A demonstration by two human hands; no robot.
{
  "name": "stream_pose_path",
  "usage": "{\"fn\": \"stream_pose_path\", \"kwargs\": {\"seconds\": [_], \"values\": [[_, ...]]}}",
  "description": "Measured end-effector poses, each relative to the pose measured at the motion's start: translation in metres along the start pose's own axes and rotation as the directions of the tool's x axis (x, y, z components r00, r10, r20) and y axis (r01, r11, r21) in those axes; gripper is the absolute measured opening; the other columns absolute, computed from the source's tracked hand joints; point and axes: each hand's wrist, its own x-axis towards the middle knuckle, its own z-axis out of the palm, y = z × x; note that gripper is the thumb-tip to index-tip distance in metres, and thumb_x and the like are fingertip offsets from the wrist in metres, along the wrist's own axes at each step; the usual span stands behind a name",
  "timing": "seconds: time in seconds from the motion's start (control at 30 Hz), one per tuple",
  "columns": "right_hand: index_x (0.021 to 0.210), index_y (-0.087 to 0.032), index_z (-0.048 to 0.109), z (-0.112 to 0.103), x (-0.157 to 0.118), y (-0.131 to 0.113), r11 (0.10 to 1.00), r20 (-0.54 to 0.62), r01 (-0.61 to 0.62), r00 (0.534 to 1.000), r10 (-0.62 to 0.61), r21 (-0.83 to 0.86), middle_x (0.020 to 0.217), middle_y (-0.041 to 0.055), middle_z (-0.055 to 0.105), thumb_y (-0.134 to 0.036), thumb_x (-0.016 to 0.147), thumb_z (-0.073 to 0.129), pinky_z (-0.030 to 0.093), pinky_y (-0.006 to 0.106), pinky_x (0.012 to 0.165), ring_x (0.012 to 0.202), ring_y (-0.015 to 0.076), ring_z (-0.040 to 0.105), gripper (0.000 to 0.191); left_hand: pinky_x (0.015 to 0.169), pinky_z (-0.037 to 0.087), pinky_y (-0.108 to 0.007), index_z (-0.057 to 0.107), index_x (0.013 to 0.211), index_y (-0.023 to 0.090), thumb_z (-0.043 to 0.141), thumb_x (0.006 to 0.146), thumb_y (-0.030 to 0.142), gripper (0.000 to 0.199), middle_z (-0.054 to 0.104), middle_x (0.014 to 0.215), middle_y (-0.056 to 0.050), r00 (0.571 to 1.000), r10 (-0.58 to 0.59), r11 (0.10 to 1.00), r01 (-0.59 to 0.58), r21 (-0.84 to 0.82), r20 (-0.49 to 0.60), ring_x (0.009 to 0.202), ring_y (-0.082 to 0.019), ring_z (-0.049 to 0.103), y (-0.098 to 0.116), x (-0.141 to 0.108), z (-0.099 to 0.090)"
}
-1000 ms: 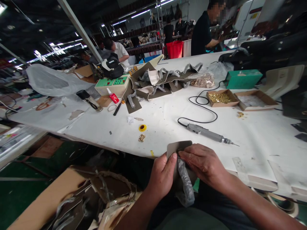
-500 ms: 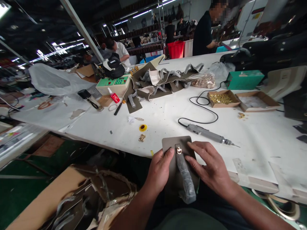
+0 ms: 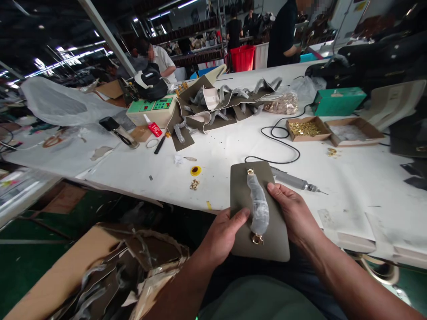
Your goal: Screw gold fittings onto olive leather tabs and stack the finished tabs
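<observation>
Between my two hands is a grey-brown bag panel point(image 3: 238, 186), tilted up over the table's front edge. A plastic-wrapped handle point(image 3: 259, 206) runs along its face, with a gold metal fitting at each end. My left hand point(image 3: 222, 233) grips the panel's left edge, thumb lying on the face near the handle. My right hand point(image 3: 295, 206) holds the right edge, thumb on top and fingers hidden behind. Just beyond the panel lies a grey electric screwdriver point(image 3: 293, 180), partly covered by it.
More panels with wrapped handles point(image 3: 220, 106) are piled at the back. A box of gold hardware point(image 3: 307, 129) and a shallow carton point(image 3: 356, 133) stand right. Small gold rings point(image 3: 194, 184) lie beside a yellow round piece point(image 3: 195, 170). A cardboard box point(image 3: 80, 262) holding panels stands lower left.
The panel has been raised and tipped so its full face and lower gold fitting show. My right hand has shifted from beside the upper fitting to a grip on the right edge.
</observation>
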Motion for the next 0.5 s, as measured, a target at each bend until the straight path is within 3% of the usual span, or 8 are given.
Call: {"fn": "stream_pose_path", "kwargs": {"seconds": [0.1,0.17,0.23,0.3,0.33,0.4,0.5], "values": [[0.115,-0.024,0.067,-0.007,0.002,0.001,0.94,-0.077,0.224,0.965,-0.251,-0.258,0.097,0.0028,0.07,-0.055,0.089,0.076,0.052,0.033,0.073,0.083,0.0202,0.064,0.042,0.109,0.048,-0.041,0.073,0.127,0.017,0.071,0.094,0.045,0.044,0.076,0.123,-0.012,0.997,0.034,0.999,-0.034,0.01,-0.074,0.119,-0.03,0.068,-0.007,-0.001,-0.003],[0.115,-0.025,0.069,-0.013,-0.005,0.004,0.738,-0.059,0.435,0.841,-0.538,-0.516,0.106,0.0046,0.07,-0.048,0.092,0.075,0.051,0.036,0.082,0.094,0.0225,0.064,0.034,0.107,0.048,-0.041,0.072,0.127,0.017,0.071,0.094,0.048,0.045,0.077,0.119,-0.011,0.986,0.089,0.996,-0.089,0.01,-0.139,0.115,-0.029,0.069,-0.008,0.001,-0.004],[0.104,-0.024,0.071,-0.015,-0.016,0.008,0.434,0.136,0.61,0.668,-0.731,-0.663,0.1,0.0047,0.069,-0.037,0.092,0.077,0.05,0.037,0.082,0.093,0.0225,0.064,0.019,0.105,0.049,-0.038,0.073,0.122,0.017,0.071,0.094,0.05,0.044,0.078,0.112,-0.01,0.969,0.148,0.989,-0.139,0.059,-0.199,0.111,-0.028,0.069,-0.006,0.004,-0.004],[0.101,-0.024,0.071,-0.013,-0.027,0.011,0.195,0.386,0.732,0.543,-0.746,-0.653,0.094,0.004,0.069,-0.028,0.091,0.079,0.05,0.036,0.079,0.089,0.0216,0.064,0.014,0.098,0.05,-0.034,0.074,0.112,0.017,0.07,0.093,0.054,0.042,0.078,0.103,-0.007,0.946,0.203,0.972,-0.163,0.171,-0.254,0.104,-0.025,0.069,-0.004,0.005,-0.003],[0.103,-0.024,0.07,-0.011,-0.03,0.012,0.128,0.474,0.766,0.51,-0.717,-0.63,0.092,0.0039,0.069,-0.025,0.09,0.08,0.05,0.036,0.078,0.087,0.0213,0.064,0.016,0.093,0.05,-0.032,0.074,0.106,0.017,0.069,0.093,0.057,0.042,0.077,0.099,-0.006,0.933,0.229,0.957,-0.163,0.24,-0.279,0.099,-0.023,0.068,-0.003,0.006,-0.002],[0.105,-0.023,0.07,-0.005,-0.033,0.015,0.071,0.552,0.781,0.498,-0.669,-0.62,0.092,0.0046,0.07,-0.025,0.09,0.08,0.05,0.036,0.076,0.085,0.0213,0.064,0.018,0.083,0.049,-0.029,0.072,0.093,0.017,0.067,0.093,0.061,0.044,0.073,0.088,-0.004,0.908,0.275,0.917,-0.149,0.371,-0.315,0.087,-0.019,0.064,-0.001,0.005,0.001],[0.102,-0.021,0.07,0.001,-0.03,0.018,0.045,0.554,0.765,0.505,-0.662,-0.643,0.092,0.0057,0.071,-0.024,0.092,0.078,0.049,0.037,0.075,0.083,0.0214,0.065,0.014,0.075,0.046,-0.028,0.066,0.081,0.018,0.063,0.095,0.063,0.047,0.067,0.077,-0.001,0.898,0.319,0.871,-0.152,0.467,-0.302,0.076,-0.016,0.057,0.001,0.001,0.005]]}}
